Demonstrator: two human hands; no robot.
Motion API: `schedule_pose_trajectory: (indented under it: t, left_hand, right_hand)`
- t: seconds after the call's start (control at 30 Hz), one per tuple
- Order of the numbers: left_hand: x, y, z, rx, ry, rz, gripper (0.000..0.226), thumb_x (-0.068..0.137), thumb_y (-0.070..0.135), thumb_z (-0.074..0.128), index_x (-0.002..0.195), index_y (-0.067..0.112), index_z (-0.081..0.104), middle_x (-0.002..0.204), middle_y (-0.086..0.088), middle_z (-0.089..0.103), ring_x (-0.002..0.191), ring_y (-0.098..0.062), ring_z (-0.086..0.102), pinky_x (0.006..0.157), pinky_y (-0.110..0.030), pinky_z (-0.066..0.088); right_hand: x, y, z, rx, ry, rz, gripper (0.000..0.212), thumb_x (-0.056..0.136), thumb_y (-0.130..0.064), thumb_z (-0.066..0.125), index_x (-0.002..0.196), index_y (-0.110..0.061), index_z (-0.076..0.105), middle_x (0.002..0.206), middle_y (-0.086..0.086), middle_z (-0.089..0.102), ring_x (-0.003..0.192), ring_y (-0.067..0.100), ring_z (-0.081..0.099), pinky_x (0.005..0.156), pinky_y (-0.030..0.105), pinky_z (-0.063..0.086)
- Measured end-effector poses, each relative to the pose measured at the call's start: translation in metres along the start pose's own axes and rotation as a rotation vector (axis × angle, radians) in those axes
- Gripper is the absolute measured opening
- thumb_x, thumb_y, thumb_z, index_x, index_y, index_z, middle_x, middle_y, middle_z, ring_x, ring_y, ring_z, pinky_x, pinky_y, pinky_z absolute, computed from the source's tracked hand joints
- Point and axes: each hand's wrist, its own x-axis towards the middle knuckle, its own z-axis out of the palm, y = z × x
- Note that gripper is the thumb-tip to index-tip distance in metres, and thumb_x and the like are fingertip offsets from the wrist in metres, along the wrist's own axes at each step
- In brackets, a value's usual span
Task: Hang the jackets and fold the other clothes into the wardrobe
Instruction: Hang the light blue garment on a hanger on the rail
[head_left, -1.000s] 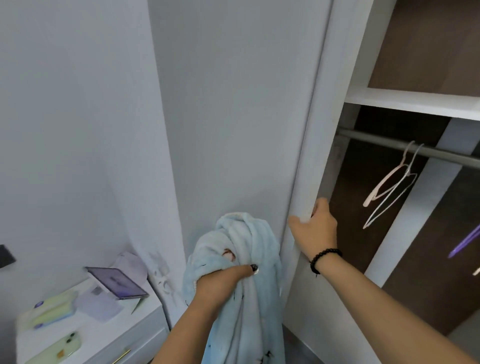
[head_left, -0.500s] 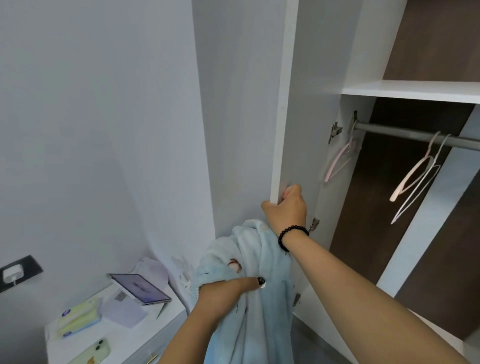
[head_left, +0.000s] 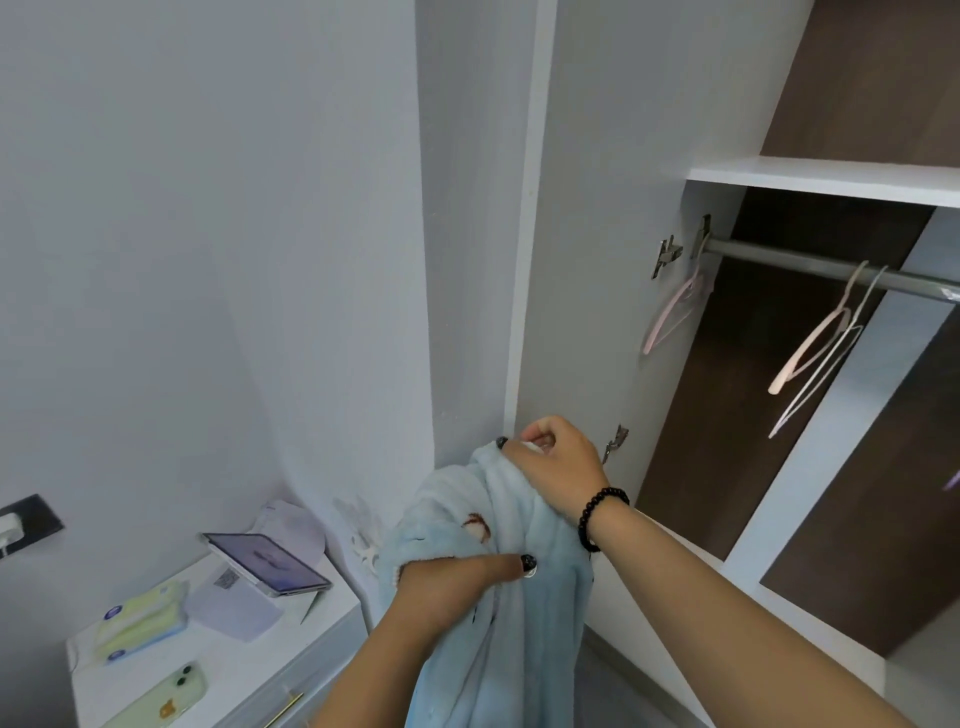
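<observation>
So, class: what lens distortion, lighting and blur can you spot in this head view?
Head view: wide-angle lens bows the wardrobe door edge and rail; soft, even light, a slight glint on the rail; the pale hangers look softly smeared; the blue garment stays fairly sharp.

Wardrobe door (head_left: 587, 260) swung open — rail (head_left: 810, 265) reachable; hangers (head_left: 821, 353) dangle in path — open span between them.

Fluffy light-blue garment (head_left: 498, 613) hangs bunched up in front of the open white wardrobe (head_left: 810, 179), where pale hangers (head_left: 815, 358) dangle off the rail.
</observation>
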Motion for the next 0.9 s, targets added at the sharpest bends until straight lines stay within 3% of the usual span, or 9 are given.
schedule_pose_trajectory:
  t: [0.1,0.17,0.27,0.37,0.53,0.63,0.7,0.77,0.9]
  left_hand:
    - [-0.005,0.005,0.01,0.017,-0.009,0.045,0.05,0.047,0.034,0.092,0.093,0.027,0.072,0.081,0.017,0.074,0.07,0.001,0.069,0.056,-0.015,0.053]
    - [-0.007,0.009,0.019,0.035,-0.028,0.072,0.047,0.054,0.032,0.09,0.096,0.028,0.071,0.083,0.018,0.074,0.072,0.001,0.069,0.057,-0.015,0.053]
    - [-0.011,0.016,0.038,0.051,-0.061,0.08,0.046,0.053,0.036,0.089,0.095,0.028,0.071,0.088,0.013,0.075,0.078,-0.004,0.07,0.07,-0.028,0.059]
    - [-0.013,0.021,0.062,0.071,-0.113,0.096,0.052,0.056,0.043,0.087,0.102,0.031,0.067,0.097,0.008,0.073,0.091,-0.014,0.069,0.083,-0.039,0.058]
    - [-0.017,0.029,0.105,-0.034,-0.139,0.061,0.052,0.075,0.052,0.075,0.118,0.027,0.061,0.107,0.003,0.069,0.097,-0.017,0.066,0.083,-0.037,0.057]
    - [-0.014,0.038,0.125,-0.111,-0.087,0.055,0.053,0.083,0.055,0.065,0.126,0.025,0.056,0.109,0.001,0.067,0.095,-0.017,0.065,0.075,-0.033,0.054]
    - [-0.012,0.043,0.136,-0.174,-0.047,0.03,0.051,0.089,0.054,0.058,0.129,0.023,0.053,0.11,-0.004,0.066,0.095,-0.021,0.064,0.071,-0.032,0.05]
    - [-0.012,0.046,0.15,-0.229,-0.039,-0.001,0.046,0.094,0.053,0.049,0.127,0.022,0.053,0.11,-0.008,0.067,0.094,-0.024,0.064,0.069,-0.032,0.049]
    - [-0.011,0.046,0.181,-0.182,-0.024,0.104,0.03,0.098,0.042,0.047,0.112,0.019,0.061,0.094,0.003,0.068,0.086,-0.014,0.063,0.067,-0.03,0.048]
  right_hand:
    - [-0.02,0.005,-0.012,-0.019,-0.076,0.082,0.071,0.05,-0.074,0.065,0.101,-0.028,0.054,0.103,-0.013,0.056,0.089,0.0,0.054,0.062,0.017,0.039]
    - [-0.029,0.008,-0.026,0.04,-0.144,0.183,0.086,0.046,-0.076,0.069,0.114,-0.027,0.051,0.111,-0.012,0.057,0.097,0.004,0.056,0.069,0.022,0.046]
    - [-0.039,0.021,-0.054,0.237,-0.239,0.307,0.074,0.058,-0.058,0.081,0.118,-0.021,0.059,0.111,0.003,0.069,0.101,0.021,0.067,0.09,0.043,0.053]
    - [-0.052,0.032,-0.086,0.28,-0.144,0.345,0.05,0.07,-0.031,0.079,0.115,-0.016,0.061,0.104,0.009,0.071,0.094,0.026,0.069,0.089,0.048,0.054]
    - [-0.075,0.05,-0.135,0.118,0.084,0.283,0.028,0.073,-0.018,0.073,0.096,-0.026,0.059,0.098,0.001,0.066,0.088,0.019,0.066,0.079,0.04,0.057]
    - [-0.092,0.063,-0.163,0.039,0.206,0.246,0.03,0.073,-0.016,0.071,0.091,-0.032,0.055,0.096,-0.006,0.061,0.084,0.008,0.059,0.065,0.025,0.05]
    - [-0.102,0.074,-0.183,0.037,0.289,0.245,0.033,0.072,-0.014,0.072,0.094,-0.032,0.055,0.097,-0.007,0.061,0.085,0.006,0.057,0.064,0.021,0.046]
    - [-0.111,0.085,-0.208,0.034,0.367,0.248,0.036,0.07,-0.013,0.071,0.098,-0.032,0.057,0.098,-0.009,0.061,0.088,0.007,0.058,0.065,0.022,0.046]
    - [-0.128,0.103,-0.259,-0.001,0.527,0.274,0.037,0.068,-0.009,0.069,0.096,-0.031,0.059,0.091,-0.009,0.063,0.08,0.009,0.06,0.056,0.022,0.044]
